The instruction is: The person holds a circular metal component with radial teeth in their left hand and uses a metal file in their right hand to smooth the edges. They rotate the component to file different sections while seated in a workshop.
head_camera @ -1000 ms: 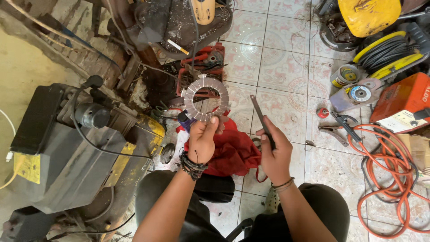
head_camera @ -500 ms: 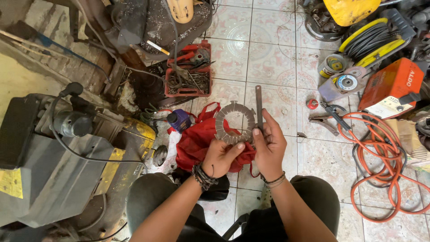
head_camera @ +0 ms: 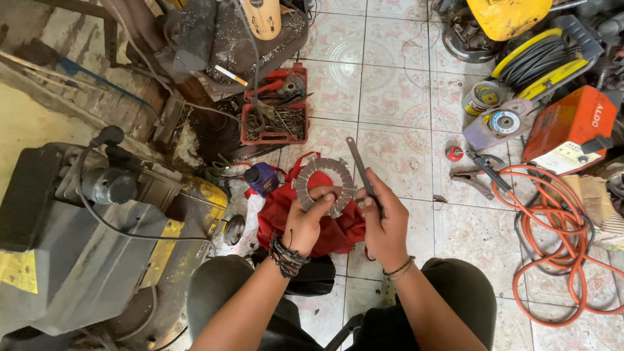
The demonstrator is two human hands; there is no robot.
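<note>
On tiled workshop floor (head_camera: 390, 84), red bag (head_camera: 286, 214)

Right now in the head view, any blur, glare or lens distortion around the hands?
Head view: the left hand, its segmented friction disc, and the right hand with its flat metal bar are sharp; lighting is even and soft, with no harsh glare on the tiled floor; wide-angle bending shows toward the edges.

Bare forearms, dark beaded bracelets (head_camera: 284, 255) on both wrists, dark trousers (head_camera: 448, 305).
</note>
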